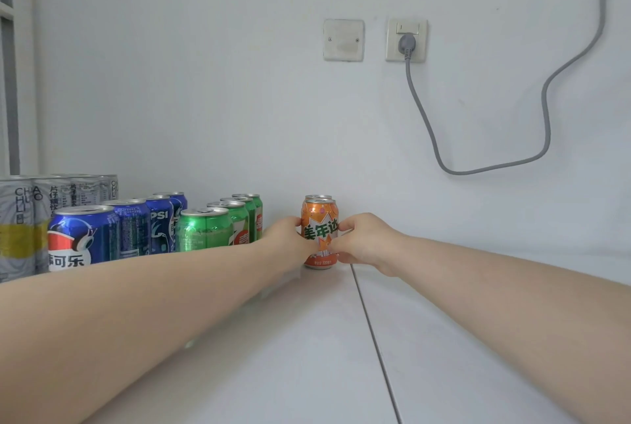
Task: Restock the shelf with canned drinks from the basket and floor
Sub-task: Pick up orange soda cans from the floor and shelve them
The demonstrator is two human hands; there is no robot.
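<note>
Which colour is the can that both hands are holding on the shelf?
Orange, with green characters on a white burst; the can shows best in the head view.

**Two bare forearms, nothing worn**

Both arms are uncovered from the bottom edge of the view to the fingertips: no sleeve, watch, bracelet or ring shows. The left hand [290, 235] and the right hand [367, 242] wear no gloves. The forearms behind each hand are slim and smooth, without markings.

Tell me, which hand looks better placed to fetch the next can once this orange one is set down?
Probably the right hand: its side of the shelf is bare. The left hand reaches past the green cans. Both hold the orange can.
</note>
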